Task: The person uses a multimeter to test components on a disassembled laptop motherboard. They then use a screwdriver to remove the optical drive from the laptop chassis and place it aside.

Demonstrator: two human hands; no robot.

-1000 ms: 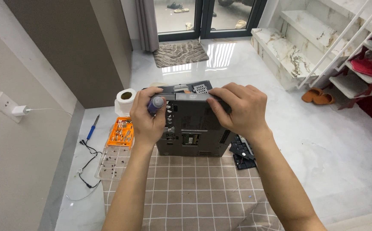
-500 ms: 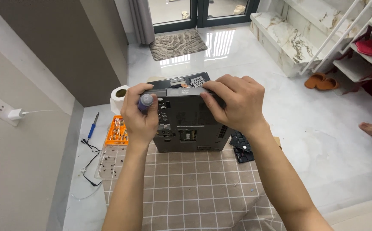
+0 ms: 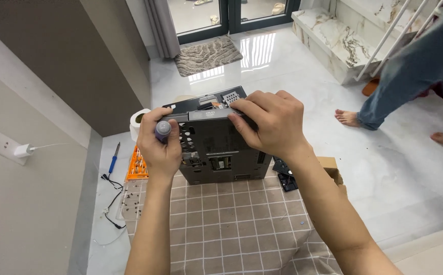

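Note:
A dark grey computer case (image 3: pixel 216 147) stands tilted on a brown checked cloth (image 3: pixel 231 229). My left hand (image 3: pixel 160 147) grips its left edge while holding a screwdriver with a purple handle (image 3: pixel 163 130). Across the top right, my right hand (image 3: pixel 272 122) presses on the flat black drive tray (image 3: pixel 208 114) at the upper edge of the case. The fingers of both hands are curled around the case.
An orange screw box (image 3: pixel 137 164), a clear parts tray (image 3: pixel 129 201), a blue-handled tool (image 3: pixel 113 162), a black cable and a roll of tape (image 3: pixel 140 121) lie left. A cardboard box (image 3: pixel 331 168) sits right. Another person's legs (image 3: pixel 410 86) stand at the far right. A door mat (image 3: pixel 208 55) lies ahead.
The view has shifted slightly; my hands keep their hold on the case. Another person's legs have walked into view at the right.

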